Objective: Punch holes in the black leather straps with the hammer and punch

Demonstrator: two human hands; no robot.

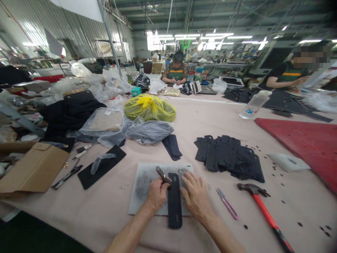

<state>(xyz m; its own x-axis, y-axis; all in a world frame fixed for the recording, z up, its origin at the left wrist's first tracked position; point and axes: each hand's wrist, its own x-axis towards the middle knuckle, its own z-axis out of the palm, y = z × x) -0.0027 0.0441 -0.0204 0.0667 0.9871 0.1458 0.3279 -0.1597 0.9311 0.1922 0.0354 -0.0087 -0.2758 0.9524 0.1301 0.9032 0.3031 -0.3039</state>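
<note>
A long black strap piece [174,200] lies lengthwise over a scuffed grey cutting pad [143,182] near the table's front edge. My left hand [156,194] is closed around a small metal punch tool [163,175], its tip set on the strap's top left corner. My right hand [196,195] rests flat, fingers spread, on the pad against the strap's right side. Right of my hands lie small pink-handled snips [226,203] and a hammer with a red handle [265,211].
A pile of black strap pieces [229,156] lies beyond the pad, with a pair more [171,146] to its left. A cardboard box [33,168], black board [101,166], yellow bag [150,107] and red mat [305,144] surround them. Other people work at the far end.
</note>
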